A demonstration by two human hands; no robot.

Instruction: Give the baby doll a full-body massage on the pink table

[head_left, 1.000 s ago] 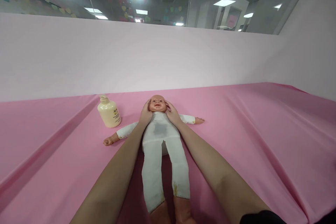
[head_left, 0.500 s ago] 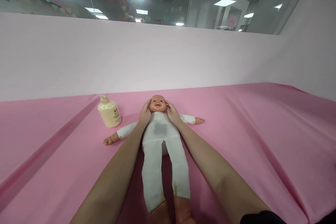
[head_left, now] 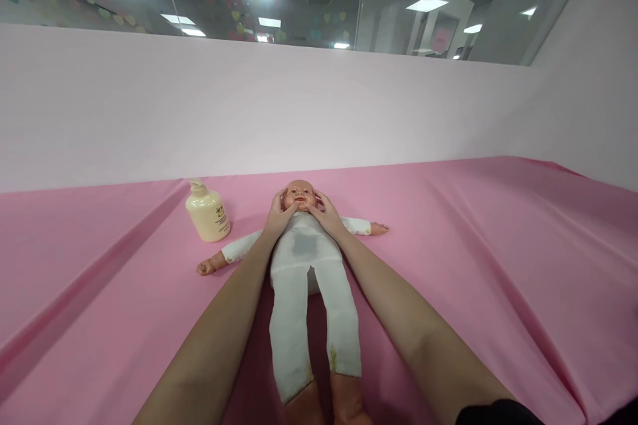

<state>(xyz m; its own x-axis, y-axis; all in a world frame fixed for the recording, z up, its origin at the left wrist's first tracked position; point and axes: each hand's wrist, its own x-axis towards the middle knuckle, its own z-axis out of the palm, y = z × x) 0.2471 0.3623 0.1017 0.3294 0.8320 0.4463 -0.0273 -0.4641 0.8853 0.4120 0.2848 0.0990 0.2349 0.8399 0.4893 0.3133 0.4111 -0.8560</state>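
A baby doll (head_left: 308,246) with a white cloth body lies on its back, its head away from me and its arms spread. My left hand (head_left: 279,215) cups the left side of the doll's head, the thumb resting on the chin below the mouth. On the other side, my right hand (head_left: 327,214) cups the head in the same way, thumb on the chin. Both hands have their fingers partly hidden beside the head. A cream pump bottle (head_left: 208,215) stands upright to the left, near the doll's outstretched arm.
Pink cloth (head_left: 448,246) with folds covers the surface under the doll. Behind it rises a white wall (head_left: 299,106), topped by a glass pane (head_left: 309,0) that shows ceiling lights.
Both thumbs have moved inward from the sides of the doll's head onto its chin, near the mouth. The doll and the bottle have not moved.
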